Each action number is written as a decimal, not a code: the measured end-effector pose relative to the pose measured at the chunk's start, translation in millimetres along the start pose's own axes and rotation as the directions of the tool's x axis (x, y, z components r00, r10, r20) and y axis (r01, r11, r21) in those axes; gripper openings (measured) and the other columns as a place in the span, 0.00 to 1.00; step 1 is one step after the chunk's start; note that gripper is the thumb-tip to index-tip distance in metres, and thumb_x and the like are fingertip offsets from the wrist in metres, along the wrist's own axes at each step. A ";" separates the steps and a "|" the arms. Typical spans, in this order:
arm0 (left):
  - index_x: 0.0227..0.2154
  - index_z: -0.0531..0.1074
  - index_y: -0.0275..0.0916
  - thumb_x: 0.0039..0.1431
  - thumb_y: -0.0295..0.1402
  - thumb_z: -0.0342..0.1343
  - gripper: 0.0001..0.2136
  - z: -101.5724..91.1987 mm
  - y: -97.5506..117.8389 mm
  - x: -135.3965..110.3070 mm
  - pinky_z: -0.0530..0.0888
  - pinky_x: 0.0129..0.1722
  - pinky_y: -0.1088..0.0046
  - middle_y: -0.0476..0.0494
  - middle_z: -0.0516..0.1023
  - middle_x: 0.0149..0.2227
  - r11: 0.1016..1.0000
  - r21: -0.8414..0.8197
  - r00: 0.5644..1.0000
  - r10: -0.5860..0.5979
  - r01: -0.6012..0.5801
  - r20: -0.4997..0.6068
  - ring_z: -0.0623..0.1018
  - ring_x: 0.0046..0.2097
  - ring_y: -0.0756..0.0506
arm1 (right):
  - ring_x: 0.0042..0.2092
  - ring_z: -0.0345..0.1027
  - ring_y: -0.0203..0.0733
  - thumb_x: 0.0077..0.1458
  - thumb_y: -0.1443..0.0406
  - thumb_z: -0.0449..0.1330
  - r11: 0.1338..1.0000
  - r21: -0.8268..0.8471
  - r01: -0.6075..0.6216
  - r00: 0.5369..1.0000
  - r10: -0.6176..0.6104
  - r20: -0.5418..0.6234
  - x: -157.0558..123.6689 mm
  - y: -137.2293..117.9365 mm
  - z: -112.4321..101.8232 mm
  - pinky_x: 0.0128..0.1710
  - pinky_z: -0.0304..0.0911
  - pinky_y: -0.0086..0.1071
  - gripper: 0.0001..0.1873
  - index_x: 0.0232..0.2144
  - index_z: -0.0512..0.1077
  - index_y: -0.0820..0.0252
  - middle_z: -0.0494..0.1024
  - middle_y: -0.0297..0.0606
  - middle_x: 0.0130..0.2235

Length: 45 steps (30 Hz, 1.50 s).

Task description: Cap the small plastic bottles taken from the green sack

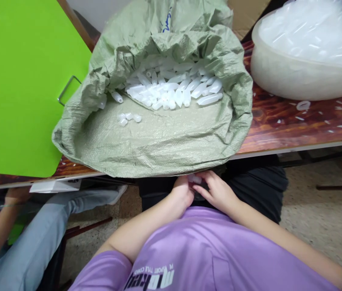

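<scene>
A: Where is the small, translucent white plastic piece point(194, 178) being held?

B: Low over the black cloth trousers point(258, 186), just beyond the front edge of the glossy red-brown wood-patterned desk point(277, 133). It appears to be enclosed by the curled fingers of the left hand point(184, 192). The right hand point(218, 192) is half open beside it, thumb and forefinger parted; whether the piece is also gripped there cannot be told.

A: What could be lost?

B: The piece itself, perhaps. Should the hold be loosened, it could be dropped onto the lap or the speckled grey floor point(307, 214).

A: And the wrinkled, pale-green woven sack point(159, 161)?

B: Its mouth is spread over the front edge. If its low rim were caught by a wrist, it might be dragged forward and the loose heap of pointed white plastic tubes point(171, 87) spilled.

A: Any risk towards the right end?

B: If the round, translucent plastic basin point(298, 76) were knocked, its heaped white contents could be shed.
</scene>
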<state>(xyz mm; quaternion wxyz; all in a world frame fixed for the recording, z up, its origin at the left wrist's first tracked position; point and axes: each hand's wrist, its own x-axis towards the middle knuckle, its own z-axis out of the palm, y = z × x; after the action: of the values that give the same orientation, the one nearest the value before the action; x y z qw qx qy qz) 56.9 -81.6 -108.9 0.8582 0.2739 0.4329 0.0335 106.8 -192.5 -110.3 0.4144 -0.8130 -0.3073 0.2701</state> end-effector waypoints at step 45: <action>0.36 0.73 0.37 0.44 0.28 0.58 0.12 -20.3 50.9 -23.4 0.63 0.50 0.67 0.43 0.73 0.45 0.919 0.380 0.962 -0.190 0.104 0.197 0.68 0.51 0.44 | 0.34 0.67 0.37 0.58 0.55 0.50 0.963 -0.039 0.266 0.860 -0.219 0.461 1.6 -93.5 -129.5 0.34 0.61 0.28 0.17 0.34 0.72 0.60 0.74 0.36 0.33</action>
<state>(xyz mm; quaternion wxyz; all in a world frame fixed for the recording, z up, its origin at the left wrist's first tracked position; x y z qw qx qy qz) 36.0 -36.4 -76.2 0.8363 0.3974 0.3489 -0.1445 171.9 -213.4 34.0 0.3206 -0.7024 -0.5081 0.3816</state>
